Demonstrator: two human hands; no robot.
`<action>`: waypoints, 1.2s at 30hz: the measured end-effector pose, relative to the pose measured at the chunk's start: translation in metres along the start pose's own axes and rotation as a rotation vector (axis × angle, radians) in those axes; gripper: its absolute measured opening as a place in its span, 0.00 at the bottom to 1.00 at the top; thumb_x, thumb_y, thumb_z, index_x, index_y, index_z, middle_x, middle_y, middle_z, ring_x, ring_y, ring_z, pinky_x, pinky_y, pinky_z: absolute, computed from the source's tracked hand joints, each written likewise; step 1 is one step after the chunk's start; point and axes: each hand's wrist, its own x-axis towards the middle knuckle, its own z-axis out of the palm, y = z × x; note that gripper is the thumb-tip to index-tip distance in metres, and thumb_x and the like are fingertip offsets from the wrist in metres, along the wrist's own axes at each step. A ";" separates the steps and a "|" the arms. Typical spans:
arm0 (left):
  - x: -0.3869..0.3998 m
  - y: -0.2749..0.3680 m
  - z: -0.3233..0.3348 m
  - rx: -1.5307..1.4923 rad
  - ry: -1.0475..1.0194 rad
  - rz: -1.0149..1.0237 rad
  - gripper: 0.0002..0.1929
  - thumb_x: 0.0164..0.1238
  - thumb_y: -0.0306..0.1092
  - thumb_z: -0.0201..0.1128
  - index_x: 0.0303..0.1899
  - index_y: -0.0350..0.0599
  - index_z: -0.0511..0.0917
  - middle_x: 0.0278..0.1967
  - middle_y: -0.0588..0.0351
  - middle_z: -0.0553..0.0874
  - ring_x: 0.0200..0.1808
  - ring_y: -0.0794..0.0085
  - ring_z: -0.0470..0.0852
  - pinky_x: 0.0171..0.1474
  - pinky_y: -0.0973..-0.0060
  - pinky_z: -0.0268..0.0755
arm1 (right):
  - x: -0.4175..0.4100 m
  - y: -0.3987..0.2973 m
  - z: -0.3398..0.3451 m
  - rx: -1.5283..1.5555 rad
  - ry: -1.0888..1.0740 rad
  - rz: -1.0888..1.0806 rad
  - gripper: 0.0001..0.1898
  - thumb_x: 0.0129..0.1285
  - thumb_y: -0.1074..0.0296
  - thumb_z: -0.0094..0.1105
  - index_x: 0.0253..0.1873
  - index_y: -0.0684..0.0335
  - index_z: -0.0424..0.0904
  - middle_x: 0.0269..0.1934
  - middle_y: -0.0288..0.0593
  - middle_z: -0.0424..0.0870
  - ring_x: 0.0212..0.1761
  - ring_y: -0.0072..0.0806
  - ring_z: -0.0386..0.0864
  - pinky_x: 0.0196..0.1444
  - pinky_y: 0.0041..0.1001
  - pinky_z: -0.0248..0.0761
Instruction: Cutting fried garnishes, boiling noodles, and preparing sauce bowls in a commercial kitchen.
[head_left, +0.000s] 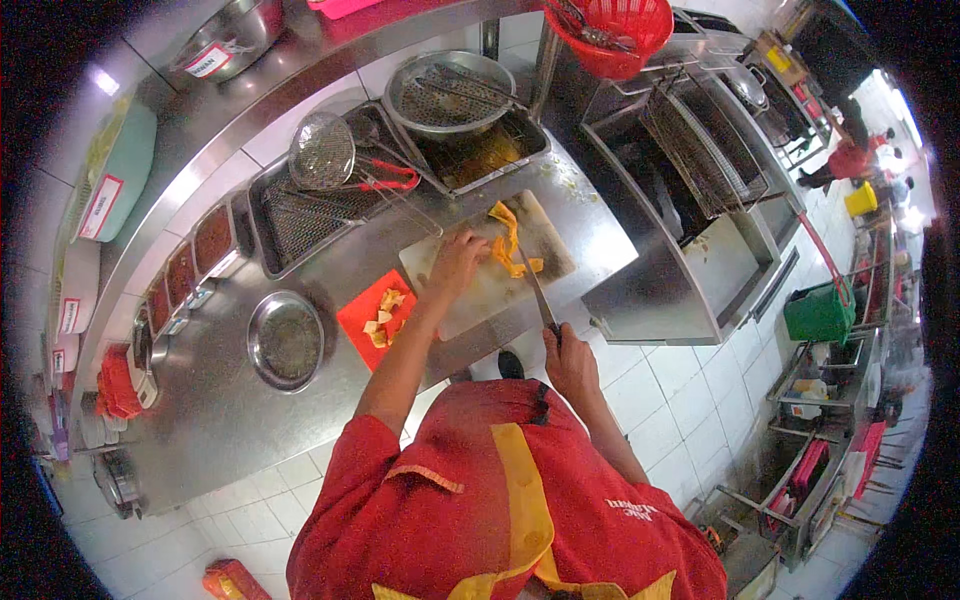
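Note:
My right hand (571, 363) grips the dark handle of a kitchen knife (541, 297). Its blade points away from me, with the tip at strips of yellow-orange food (507, 238) on a worn white cutting board (487, 298). My left hand (459, 261) is over the board, its fingers bent just left of the strips; whether they pinch anything is hidden. Left of the board lies a flat red tray or sheet (358, 313) with several cut pale-yellow pieces (384, 316) on it, partly behind my left forearm.
A round steel plate (286, 341) sits on the steel counter (217, 420). Behind are a wire strainer (322, 150), a perforated metal bowl (450, 90) and containers of red-brown contents (213, 238). To the right stand a deep fryer (660, 270) and a green bucket (817, 311); people (855, 154) are farther off.

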 end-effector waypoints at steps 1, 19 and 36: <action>-0.004 -0.006 0.001 -0.087 0.010 -0.043 0.19 0.58 0.33 0.63 0.52 0.43 0.74 0.50 0.47 0.76 0.54 0.52 0.73 0.57 0.63 0.66 | -0.003 0.003 0.001 -0.009 -0.018 0.052 0.14 0.67 0.56 0.47 0.40 0.64 0.69 0.22 0.65 0.77 0.27 0.63 0.76 0.29 0.53 0.68; -0.149 0.004 -0.118 0.030 0.282 -0.288 0.16 0.59 0.29 0.59 0.50 0.51 0.77 0.54 0.53 0.76 0.61 0.52 0.66 0.66 0.56 0.54 | 0.017 -0.023 0.014 -0.068 -0.153 -0.099 0.18 0.66 0.53 0.47 0.44 0.65 0.69 0.26 0.66 0.78 0.31 0.62 0.77 0.33 0.53 0.69; -0.016 0.049 -0.018 0.057 0.145 0.233 0.16 0.55 0.25 0.55 0.47 0.43 0.78 0.55 0.48 0.73 0.62 0.53 0.65 0.66 0.57 0.55 | -0.002 0.004 -0.009 0.142 0.017 0.222 0.16 0.67 0.55 0.48 0.42 0.65 0.67 0.24 0.64 0.77 0.29 0.62 0.76 0.29 0.51 0.67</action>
